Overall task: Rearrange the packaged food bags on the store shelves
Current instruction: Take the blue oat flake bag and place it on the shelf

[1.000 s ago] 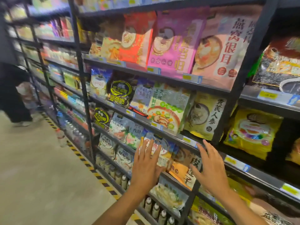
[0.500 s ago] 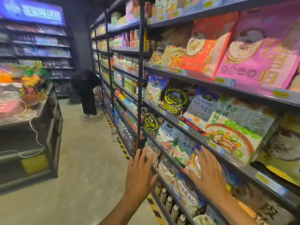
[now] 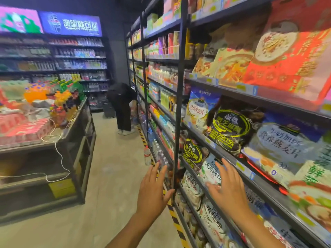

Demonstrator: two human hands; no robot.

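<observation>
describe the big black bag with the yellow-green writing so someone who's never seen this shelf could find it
Start at the dark upright post of the right-hand shelving. On the shelf right of it, a blue-and-white bag stands first; next is the large black bag. Only it shows yellow-green rings and "25%"; a smaller black bag sits one shelf lower.

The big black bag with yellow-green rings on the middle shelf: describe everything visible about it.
The black bag looks like a glossy plastic pouch, printed with concentric yellow-green rings, characters in the middle and "25%" and "15%" near the bottom. It stands leaning forward, its lower edge overhanging the shelf rail. A blue bag sits to its left and a pale blue-grey bag to its right, both close against it. Neither hand touches it.
</observation>
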